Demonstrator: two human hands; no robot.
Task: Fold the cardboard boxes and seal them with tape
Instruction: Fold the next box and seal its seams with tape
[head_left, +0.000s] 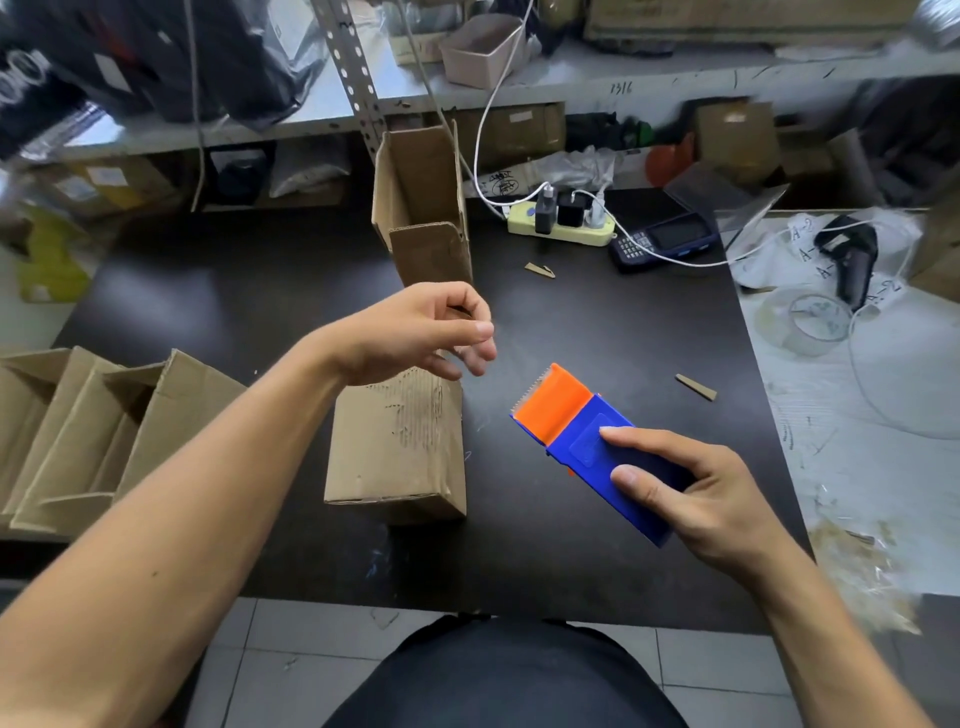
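Left hand (415, 332) hides cardboard box (400, 441) top; fingertips motion-blurred. Open boxes (78, 436) cut off at left edge.

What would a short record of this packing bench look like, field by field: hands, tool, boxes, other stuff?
right hand: right hand grips the blue and orange tape dispenser, held above the black table
left hand: left hand hovers over the folded box, fingers loosely curled, holding nothing visible
boxes: folded box lies on the table; an open box stands upright behind it; a stack of flattened boxes at the left edge
other: power strip, handheld scanner, clear tape roll
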